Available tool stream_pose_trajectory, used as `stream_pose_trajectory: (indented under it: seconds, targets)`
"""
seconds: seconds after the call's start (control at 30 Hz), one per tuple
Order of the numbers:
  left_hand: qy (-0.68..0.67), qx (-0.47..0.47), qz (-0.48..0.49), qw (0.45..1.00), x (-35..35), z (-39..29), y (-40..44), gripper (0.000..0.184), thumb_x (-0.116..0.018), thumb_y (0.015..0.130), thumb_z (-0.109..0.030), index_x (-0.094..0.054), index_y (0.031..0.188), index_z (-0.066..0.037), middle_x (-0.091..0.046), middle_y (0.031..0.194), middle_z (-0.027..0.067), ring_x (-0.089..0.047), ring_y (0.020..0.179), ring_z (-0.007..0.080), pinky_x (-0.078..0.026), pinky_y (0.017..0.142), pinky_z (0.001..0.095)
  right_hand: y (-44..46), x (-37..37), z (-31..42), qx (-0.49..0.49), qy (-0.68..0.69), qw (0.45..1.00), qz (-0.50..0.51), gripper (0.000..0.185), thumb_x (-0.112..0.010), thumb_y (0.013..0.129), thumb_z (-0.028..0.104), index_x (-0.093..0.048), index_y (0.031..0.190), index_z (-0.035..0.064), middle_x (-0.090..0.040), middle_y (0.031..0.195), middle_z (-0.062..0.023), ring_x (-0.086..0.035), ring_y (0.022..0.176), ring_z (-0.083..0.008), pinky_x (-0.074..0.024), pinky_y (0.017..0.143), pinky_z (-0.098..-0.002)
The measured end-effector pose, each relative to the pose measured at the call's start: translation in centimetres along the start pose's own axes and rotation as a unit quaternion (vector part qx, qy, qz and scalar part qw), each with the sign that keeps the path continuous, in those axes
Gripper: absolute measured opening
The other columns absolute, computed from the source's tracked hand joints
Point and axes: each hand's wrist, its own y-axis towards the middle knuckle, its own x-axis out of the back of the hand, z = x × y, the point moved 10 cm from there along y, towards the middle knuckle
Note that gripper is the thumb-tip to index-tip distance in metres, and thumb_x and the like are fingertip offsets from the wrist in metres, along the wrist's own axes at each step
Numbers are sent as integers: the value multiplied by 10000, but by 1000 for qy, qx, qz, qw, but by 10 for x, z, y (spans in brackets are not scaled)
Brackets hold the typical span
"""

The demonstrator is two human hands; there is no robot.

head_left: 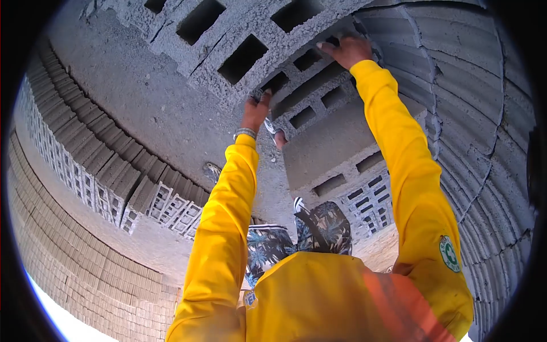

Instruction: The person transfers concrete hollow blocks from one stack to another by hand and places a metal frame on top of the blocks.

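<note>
Ahead of me is a grey hollow concrete block (291, 70) with rectangular holes, standing in a row of similar blocks. My left hand (257, 111) is closed on its near left end, with the thumb by a hole. Over the far right end bends my right hand (348, 50), its thumb and fingers gripping the edge; some fingertips are hidden. A second hollow block (317, 107) stands just nearer to me, separated by a dark gap. Closer still lies a smooth-sided block (336, 142), on top of the stack beside my legs.
Larger-looking hollow blocks (211, 54) rise at the top. Stacked blocks form a wall (484, 137) along the right. Another long row of blocks (108, 137) curves along the left, beyond dusty ground (142, 97). A foot (279, 138) shows below my left hand.
</note>
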Motion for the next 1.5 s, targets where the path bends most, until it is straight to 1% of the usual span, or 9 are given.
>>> stream_pose_trajectory:
  seconds: [0.07,0.2,0.4,0.67,0.73,0.8,1.03,1.13,1.5]
  targets:
    - [-36,-79,-63,994,14,38,5,647,-568,940,-486,-586,1227,94,-636,1200,246,-621,1088,324,-446,959,348,-51,88,-4,51,130,984,-111,572,-587,887,550,-691,1111,34,-678,1117,-215,-641,1041,-379,-451,962,-453]
    - [-87,-107,-38,990,26,83,-75,624,-539,968,-457,-558,1276,85,-645,1199,230,-613,1117,274,-445,978,345,-175,168,-55,-91,313,937,-125,287,-718,877,256,-705,1022,9,-728,942,-145,-704,887,-219,-522,801,-310]
    - [-162,-23,117,980,-31,106,-235,594,-569,970,-378,-513,1317,100,-588,1276,248,-547,1223,287,-412,1033,356,-290,132,-66,-112,97,984,-97,394,-740,825,314,-671,1088,28,-673,1074,-152,-572,1115,-309,-387,1013,-456]
    - [-205,3,86,975,-74,90,-269,604,-655,923,-375,-544,1213,143,-618,1164,247,-573,1153,292,-418,1016,355,-273,81,-69,-69,29,997,-16,549,-785,709,325,-644,1071,-63,-633,1105,-240,-506,1216,-347,-256,1118,-517]
    - [-90,39,86,991,-73,60,-262,472,-730,880,-305,-611,1104,93,-666,1075,166,-615,1007,230,-477,878,331,-271,75,-69,-74,36,997,-7,531,-788,697,295,-646,1053,-73,-630,1086,-262,-525,1190,-355,-244,1130,-510]
    - [-195,47,20,980,-85,34,-255,427,-769,851,-287,-635,1056,64,-685,1013,114,-629,915,202,-494,804,322,-271,79,-63,-61,-16,998,-15,507,-792,684,266,-651,1033,-73,-629,1061,-278,-542,1159,-363,-237,1136,-501]
    - [-339,13,-122,933,-78,41,-247,203,-637,793,-55,-648,978,29,-664,895,44,-608,791,158,-482,732,289,-256,89,-59,-17,97,994,-48,389,-787,633,188,-643,881,-74,-628,897,-221,-570,992,-382,-431,941,-496]
    - [-272,168,-103,942,-52,37,-259,208,-660,796,-71,-642,971,40,-649,915,54,-586,800,150,-474,716,292,-231,112,-33,11,132,990,-42,353,-779,620,155,-639,849,-75,-618,830,-210,-570,885,-395,-432,904,-486]
    - [-221,21,-250,942,32,-18,-200,312,-719,776,-206,-564,605,3,-553,599,18,-463,527,116,-371,472,325,-129,156,28,104,151,971,-155,351,-771,681,207,-646,842,-79,-620,742,-204,-603,818,-370,-419,959,-468]
